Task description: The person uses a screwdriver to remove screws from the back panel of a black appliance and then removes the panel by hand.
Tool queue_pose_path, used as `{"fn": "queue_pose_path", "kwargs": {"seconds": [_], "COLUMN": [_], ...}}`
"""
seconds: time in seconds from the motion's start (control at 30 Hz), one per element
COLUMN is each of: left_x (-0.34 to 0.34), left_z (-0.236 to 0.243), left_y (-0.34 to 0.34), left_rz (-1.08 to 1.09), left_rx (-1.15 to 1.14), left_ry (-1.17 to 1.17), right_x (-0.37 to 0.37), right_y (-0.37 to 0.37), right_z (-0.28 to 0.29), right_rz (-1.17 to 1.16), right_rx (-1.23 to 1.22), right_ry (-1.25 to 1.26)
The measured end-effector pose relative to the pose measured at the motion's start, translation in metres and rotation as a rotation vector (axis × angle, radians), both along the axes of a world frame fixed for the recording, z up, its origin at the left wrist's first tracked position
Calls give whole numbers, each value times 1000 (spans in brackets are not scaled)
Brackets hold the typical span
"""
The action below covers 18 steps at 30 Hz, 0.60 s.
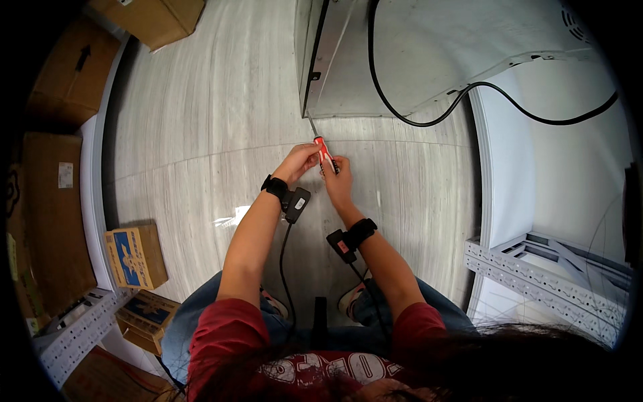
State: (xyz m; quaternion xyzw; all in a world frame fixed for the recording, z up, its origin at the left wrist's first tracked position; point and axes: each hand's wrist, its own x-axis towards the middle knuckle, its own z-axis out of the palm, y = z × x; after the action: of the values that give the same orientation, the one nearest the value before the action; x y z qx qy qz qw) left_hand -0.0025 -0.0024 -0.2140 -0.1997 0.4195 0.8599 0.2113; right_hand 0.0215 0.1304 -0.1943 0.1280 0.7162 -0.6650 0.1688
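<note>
A screwdriver [323, 153] with a red, white and black handle is held between my two hands. My left hand [299, 161] pinches the front of the handle, close to the shaft. Lower down, the fingers of my right hand [338, 179] close round the back of the grip. The thin metal shaft points away from me, its tip at the lower left corner of a large grey metal appliance casing [355, 80]. Whether the tip sits in a screw is too small to tell.
A black cable [429, 124] loops down the casing and runs off to the right. Cardboard boxes [57, 201] line the left side, with a smaller blue-printed box [137, 256] nearer. Perforated metal shelf uprights [536, 278] stand at the right. Grey streaked flooring [221, 100] lies below.
</note>
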Motion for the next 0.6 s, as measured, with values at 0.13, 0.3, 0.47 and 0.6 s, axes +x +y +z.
{"fn": "queue_pose_path", "kwargs": {"seconds": [0.13,0.3,0.47,0.6], "left_x": [3,-2,-7,-2], "left_z": [6,10,5,11], "left_y": [4,7,8,3], "left_rz": [3,115,45,133], "left_rx": [13,120,46,95], "left_ry": [40,-27,-17,-76], "right_x": [1,2,1,11], "right_y": [-3,-7,1,-11], "right_z": [2,-6,-12,24], "right_rz": [-14,-163,-88,-146], "right_rx": [420,-63,311,-18], "right_ry": [447,115,339,-16]}}
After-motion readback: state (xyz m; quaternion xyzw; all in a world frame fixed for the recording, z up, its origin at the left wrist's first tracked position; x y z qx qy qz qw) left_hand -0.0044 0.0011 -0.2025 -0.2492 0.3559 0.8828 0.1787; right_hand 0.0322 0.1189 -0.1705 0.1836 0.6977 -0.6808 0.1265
